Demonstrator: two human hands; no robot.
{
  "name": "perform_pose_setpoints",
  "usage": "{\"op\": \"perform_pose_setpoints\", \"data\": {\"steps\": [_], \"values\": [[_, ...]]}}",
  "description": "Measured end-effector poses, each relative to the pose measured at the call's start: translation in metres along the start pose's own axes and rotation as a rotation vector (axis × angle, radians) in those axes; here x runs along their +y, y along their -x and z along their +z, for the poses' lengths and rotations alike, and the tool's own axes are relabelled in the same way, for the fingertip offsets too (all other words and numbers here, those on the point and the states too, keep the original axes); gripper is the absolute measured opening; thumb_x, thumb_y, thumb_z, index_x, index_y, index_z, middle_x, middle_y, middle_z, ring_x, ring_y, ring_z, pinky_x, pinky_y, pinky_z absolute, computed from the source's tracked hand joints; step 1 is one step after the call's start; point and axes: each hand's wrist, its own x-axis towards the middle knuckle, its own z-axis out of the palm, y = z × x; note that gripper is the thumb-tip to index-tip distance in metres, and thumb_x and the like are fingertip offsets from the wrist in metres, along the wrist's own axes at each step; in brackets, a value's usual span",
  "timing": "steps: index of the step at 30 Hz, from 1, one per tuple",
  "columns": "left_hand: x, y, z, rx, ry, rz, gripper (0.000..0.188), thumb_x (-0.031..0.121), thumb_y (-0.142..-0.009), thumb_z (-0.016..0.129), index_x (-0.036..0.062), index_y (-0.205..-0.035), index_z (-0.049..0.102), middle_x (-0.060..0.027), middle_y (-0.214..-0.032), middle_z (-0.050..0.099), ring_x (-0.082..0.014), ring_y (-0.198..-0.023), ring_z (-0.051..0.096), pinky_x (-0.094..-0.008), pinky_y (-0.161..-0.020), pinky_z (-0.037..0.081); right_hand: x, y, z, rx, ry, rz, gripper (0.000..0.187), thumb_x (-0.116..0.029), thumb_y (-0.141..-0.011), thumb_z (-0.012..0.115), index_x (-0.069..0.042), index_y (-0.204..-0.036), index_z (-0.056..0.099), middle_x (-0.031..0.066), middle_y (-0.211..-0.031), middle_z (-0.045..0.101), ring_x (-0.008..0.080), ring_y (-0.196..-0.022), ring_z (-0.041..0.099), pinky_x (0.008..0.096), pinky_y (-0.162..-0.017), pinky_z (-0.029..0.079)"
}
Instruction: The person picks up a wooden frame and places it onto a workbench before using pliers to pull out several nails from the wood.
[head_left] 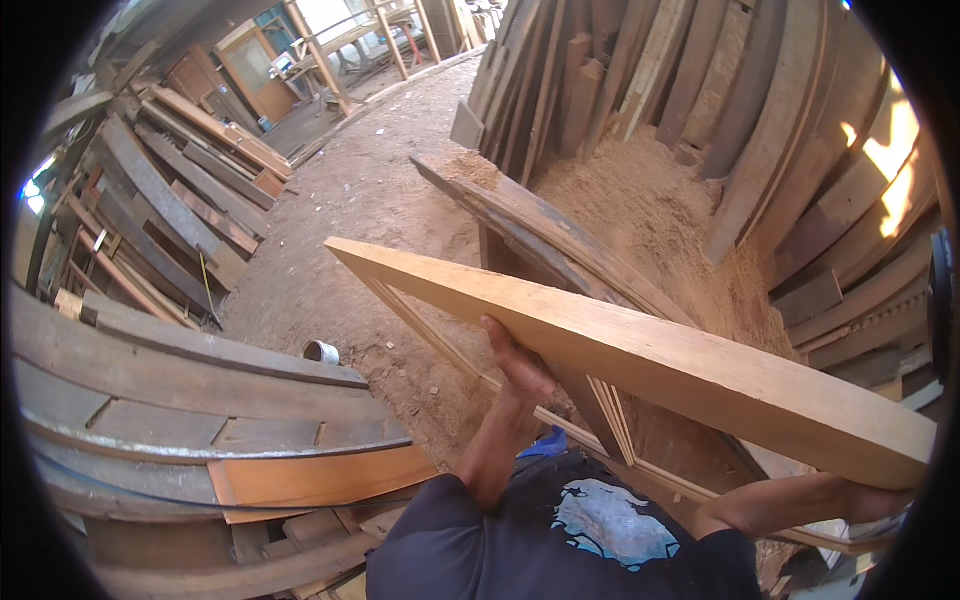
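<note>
A large pale wooden frame [620,345] is held slanting across in front of my body. Its thick top rail runs from the middle of the view down to the right, and thinner grooved members show beneath it. My left hand [522,368] grips the rail from below, thumb pressed on its near face and the other fingers hidden. Toward the rail's right end, my right hand [880,502] is wrapped under the lower edge, its fingers mostly out of sight.
Weathered planks [560,240] lie just beyond the frame, beside heaped sawdust [640,190]. Tall boards [770,110] lean at the right. Stacked timber [180,380] fills the left, near a small white tin [321,352] on the dirt floor [350,190].
</note>
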Motion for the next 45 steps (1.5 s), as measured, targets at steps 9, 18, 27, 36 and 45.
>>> {"op": "perform_pose_setpoints", "data": {"steps": [9,18,27,36,45], "values": [[-0.082,-0.067,-0.039,0.065,-0.159,-0.111,0.092,0.081,-0.086,0.038,0.0096,-0.144,0.036,-0.0122,-0.136,0.047,-0.0295,-0.126,0.045,-0.0441,-0.106,0.038,0.025,0.108,0.008,-0.066,0.127,0.269,0.071,-0.051,-0.093,0.060,-0.001,-0.140,0.042,0.0196,-0.136,0.050,0.0302,-0.124,0.052,0.0377,-0.105,0.043],[-0.156,-0.111,-0.070,0.310,-0.309,-0.072,0.099,0.086,-0.084,0.018,0.0093,-0.142,0.043,-0.0149,-0.137,0.051,-0.0288,-0.126,0.049,-0.0422,-0.109,0.038,0.101,0.191,-0.045,0.390,-0.193,1.145,0.074,-0.067,-0.096,0.032,-0.012,-0.144,0.042,0.0094,-0.145,0.045,0.0306,-0.130,0.046,0.0492,-0.112,0.036],[-0.221,-0.089,-0.096,0.056,-0.293,-0.290,0.094,0.087,-0.081,0.026,0.0096,-0.129,0.051,-0.0122,-0.122,0.058,-0.0290,-0.113,0.056,-0.0431,-0.101,0.043,0.177,0.228,-0.056,0.564,-0.344,1.352,0.071,-0.079,-0.086,0.040,-0.013,-0.101,0.060,0.0021,-0.082,0.064,0.0196,-0.077,0.063,0.0377,-0.072,0.055],[-0.290,-0.076,-0.147,-0.248,-0.146,-0.432,0.089,0.087,-0.078,0.033,0.0100,-0.115,0.058,-0.0096,-0.107,0.064,-0.0292,-0.100,0.062,-0.0441,-0.092,0.049,0.245,0.258,-0.135,0.571,-0.354,1.400,0.082,-0.089,-0.074,0.043,-0.010,-0.091,0.058,0.0012,-0.074,0.060,0.0185,-0.066,0.062,0.0313,-0.063,0.053],[-0.330,-0.052,-0.222,-0.250,-0.138,-0.535,0.078,0.080,-0.074,0.057,0.0065,-0.099,0.067,-0.0132,-0.085,0.073,-0.0283,-0.080,0.071,-0.0434,-0.080,0.058,0.276,0.304,-0.213,0.712,-0.633,1.521,0.079,-0.087,-0.074,0.045,-0.010,-0.090,0.056,-0.0009,-0.072,0.057,0.0165,-0.067,0.059,0.0314,-0.063,0.051]]}}
